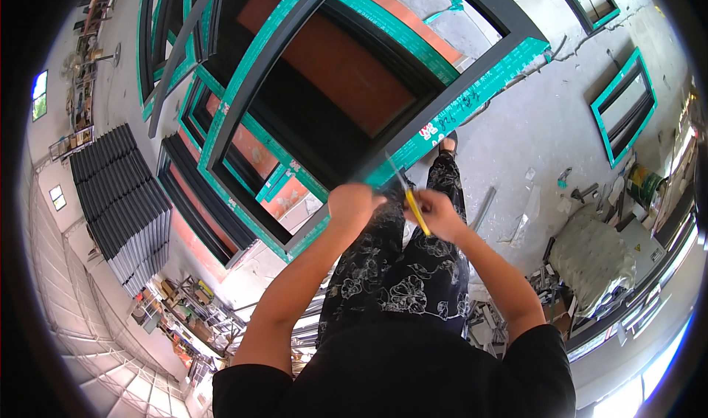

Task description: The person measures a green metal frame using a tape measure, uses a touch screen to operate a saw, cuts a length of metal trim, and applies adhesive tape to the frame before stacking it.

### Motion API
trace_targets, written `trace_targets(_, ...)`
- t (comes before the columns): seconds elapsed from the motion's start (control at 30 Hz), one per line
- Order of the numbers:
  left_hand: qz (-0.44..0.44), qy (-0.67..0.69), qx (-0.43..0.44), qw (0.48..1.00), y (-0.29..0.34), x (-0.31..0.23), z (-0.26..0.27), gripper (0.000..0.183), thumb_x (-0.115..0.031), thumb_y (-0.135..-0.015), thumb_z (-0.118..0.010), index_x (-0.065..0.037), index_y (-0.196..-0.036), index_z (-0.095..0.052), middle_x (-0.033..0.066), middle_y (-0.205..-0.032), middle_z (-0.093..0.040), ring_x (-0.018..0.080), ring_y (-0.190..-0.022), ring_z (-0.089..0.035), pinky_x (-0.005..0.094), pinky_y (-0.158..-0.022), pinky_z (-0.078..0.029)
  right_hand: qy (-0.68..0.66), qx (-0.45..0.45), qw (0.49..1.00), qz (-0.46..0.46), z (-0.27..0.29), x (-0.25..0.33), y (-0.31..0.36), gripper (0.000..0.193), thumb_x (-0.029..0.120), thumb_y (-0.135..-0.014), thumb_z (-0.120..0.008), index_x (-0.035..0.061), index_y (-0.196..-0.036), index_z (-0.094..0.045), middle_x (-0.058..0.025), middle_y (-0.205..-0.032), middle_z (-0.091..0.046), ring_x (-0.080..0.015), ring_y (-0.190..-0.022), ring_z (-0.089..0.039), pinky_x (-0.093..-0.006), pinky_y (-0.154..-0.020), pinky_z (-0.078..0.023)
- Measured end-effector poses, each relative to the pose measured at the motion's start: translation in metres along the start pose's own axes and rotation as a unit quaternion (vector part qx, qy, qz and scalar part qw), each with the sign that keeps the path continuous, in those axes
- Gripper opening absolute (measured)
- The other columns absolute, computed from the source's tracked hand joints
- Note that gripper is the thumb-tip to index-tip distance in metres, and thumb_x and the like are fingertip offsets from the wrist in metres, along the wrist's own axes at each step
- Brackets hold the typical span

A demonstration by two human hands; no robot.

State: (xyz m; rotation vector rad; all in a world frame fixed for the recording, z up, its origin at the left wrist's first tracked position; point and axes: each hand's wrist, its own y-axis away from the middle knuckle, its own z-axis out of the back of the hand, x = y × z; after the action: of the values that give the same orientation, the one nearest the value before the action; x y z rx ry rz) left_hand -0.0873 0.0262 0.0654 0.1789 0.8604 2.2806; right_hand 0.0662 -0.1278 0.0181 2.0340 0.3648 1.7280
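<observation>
Just in front of my legs, a big dark grey window frame (269, 67) stands tilted, its outer faces covered with green printed protective film (472, 97). My right hand (436, 213) is closed round a slim yellow utility knife (415, 210). Its thin pale blade points up toward the frame's near edge and is blurred. Beside it, at the frame's near lower corner, my left hand (354, 205) is curled closed with the thumb toward the knife. Whatever its fingers grip is hidden and smeared by motion.
More green-filmed frames lean at the left and behind. A small green frame (625, 108) lies on the grey floor at right. Stacked dark profiles (125, 204) stand at far left. A pale sack-like bundle (594, 259) and metal offcuts (490, 329) lie at lower right.
</observation>
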Motion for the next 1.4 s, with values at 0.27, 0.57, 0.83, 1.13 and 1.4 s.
trace_targets(0.27, -0.033, 0.000, -0.004, 0.999, -0.009, 0.008, -0.017, 0.024, -0.027, -0.080, -0.069, -0.004, -0.073, -0.066, 0.0134, -0.075, -0.064, 0.0356, -0.073, -0.063, 0.0475, -0.063, -0.050, 0.061, 0.047, 0.988, -0.131, -0.025, -0.055, 0.065, 0.026, 0.023, -0.079, -0.076, 0.0056, -0.090, -0.061, -0.0044, -0.072, -0.062, -0.0178, -0.063, -0.061, -0.0316, -0.059, -0.048)
trace_targets(0.57, -0.068, 0.011, 0.090, 0.994, -0.026, 0.009, -0.005, 0.019, -0.024, -0.080, -0.065, -0.007, -0.072, -0.066, 0.0123, -0.075, -0.063, 0.0341, -0.074, -0.063, 0.0452, -0.063, -0.050, 0.307, -0.090, 0.947, 0.033, -0.043, -0.036, 0.068, 0.028, 0.023, -0.068, -0.071, 0.0086, -0.089, -0.059, -0.0089, -0.080, -0.062, -0.0305, -0.079, -0.063, -0.0422, -0.068, -0.051)
trace_targets(0.83, -0.147, 0.142, 0.194, 0.960, -0.049, 0.040, 0.000, 0.024, -0.024, -0.085, -0.064, -0.004, -0.074, -0.065, 0.0078, -0.064, -0.064, 0.0202, -0.060, -0.065, 0.0343, -0.056, -0.046, 0.374, -0.171, 0.908, 0.078, -0.051, -0.039, 0.056, 0.030, 0.025, -0.066, -0.072, 0.0096, -0.089, -0.060, -0.0070, -0.081, -0.062, -0.0277, -0.078, -0.062, -0.0395, -0.067, -0.048)
trace_targets(1.13, -0.132, 0.201, 0.289, 0.927, -0.065, 0.046, 0.003, 0.019, -0.016, -0.086, -0.065, 0.001, -0.077, -0.067, 0.0078, -0.067, -0.065, 0.0157, -0.062, -0.068, 0.0279, -0.059, -0.050, 0.378, -0.133, 0.916, 0.015, -0.063, -0.025, 0.040, 0.022, 0.024, -0.068, -0.072, 0.0080, -0.080, -0.062, -0.0091, -0.078, -0.064, -0.0278, -0.074, -0.064, -0.0400, -0.065, -0.051)
trace_targets(1.4, -0.144, 0.168, 0.304, 0.926, -0.073, 0.042, 0.006, 0.020, -0.016, -0.084, -0.065, 0.002, -0.078, -0.067, 0.0072, -0.069, -0.066, 0.0156, -0.062, -0.068, 0.0293, -0.060, -0.050, 0.364, -0.158, 0.918, 0.031, -0.091, -0.022, 0.015, 0.010, 0.018, -0.072, -0.068, 0.0088, -0.071, -0.066, -0.0119, -0.068, -0.066, -0.0313, -0.061, -0.066, -0.0405, -0.057, -0.053)
